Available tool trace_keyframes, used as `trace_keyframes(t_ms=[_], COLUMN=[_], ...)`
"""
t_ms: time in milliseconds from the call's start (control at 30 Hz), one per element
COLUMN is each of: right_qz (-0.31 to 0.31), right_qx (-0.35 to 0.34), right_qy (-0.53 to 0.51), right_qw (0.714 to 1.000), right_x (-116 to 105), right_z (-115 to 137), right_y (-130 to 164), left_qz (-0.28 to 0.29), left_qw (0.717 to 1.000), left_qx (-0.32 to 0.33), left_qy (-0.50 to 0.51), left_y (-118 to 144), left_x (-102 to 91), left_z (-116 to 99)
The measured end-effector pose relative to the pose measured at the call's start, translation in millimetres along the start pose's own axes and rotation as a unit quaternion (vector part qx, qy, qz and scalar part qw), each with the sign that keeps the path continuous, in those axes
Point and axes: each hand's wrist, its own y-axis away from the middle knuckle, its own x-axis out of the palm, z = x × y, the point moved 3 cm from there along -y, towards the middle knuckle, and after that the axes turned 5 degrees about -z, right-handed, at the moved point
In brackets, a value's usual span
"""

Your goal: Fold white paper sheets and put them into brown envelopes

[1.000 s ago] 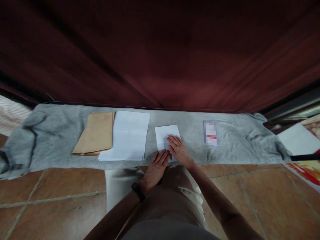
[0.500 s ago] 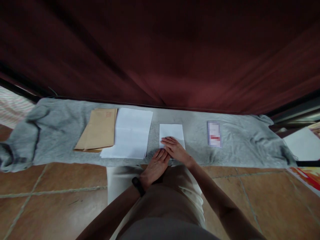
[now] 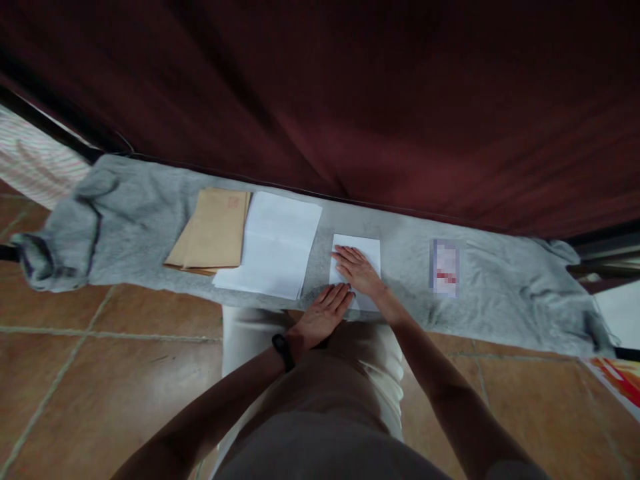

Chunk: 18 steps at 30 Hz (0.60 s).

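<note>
Going left to right: brown envelopes (image 3: 213, 230) and a stack of white sheets (image 3: 273, 247) sit untouched left of centre on the grey cloth (image 3: 125, 220). Mid-frame, the folded paper (image 3: 367, 250) looks already creased down small; left hand (image 3: 323, 317) lies flat at its near edge, right hand (image 3: 360, 273) palm-down on top, both open, almost touching. Probably only pressing and stuffing left. A small card (image 3: 444, 268) lies right of it, with bare cloth beyond.
</note>
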Motion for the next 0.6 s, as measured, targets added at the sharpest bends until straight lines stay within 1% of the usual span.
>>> trace_keyframes(t_ms=[267, 400, 500, 600], right_qz=[-0.026, -0.041, -0.052, -0.051], right_qx=[0.032, 0.064, 0.086, 0.089], right_qy=[0.016, 0.021, 0.018, 0.016], right_qw=[0.999, 0.997, 0.995, 0.995], right_x=[2.0, 1.0, -1.0, -1.8], right_z=[-23.0, -32.0, -31.6, -20.2], right_y=[-16.3, -22.2, -19.4, -6.0], left_qz=[0.022, 0.026, 0.027, 0.029], left_qw=[1.0, 1.0, 1.0, 0.999], left_qx=[0.006, 0.003, 0.0, -0.003], left_qy=[-0.013, -0.006, 0.003, 0.018], left_y=[0.6, -0.4, -0.9, -0.9], left_x=[-2.9, -5.7, -6.9, -7.3], left_z=[-1.4, -2.4, -2.6, -2.7])
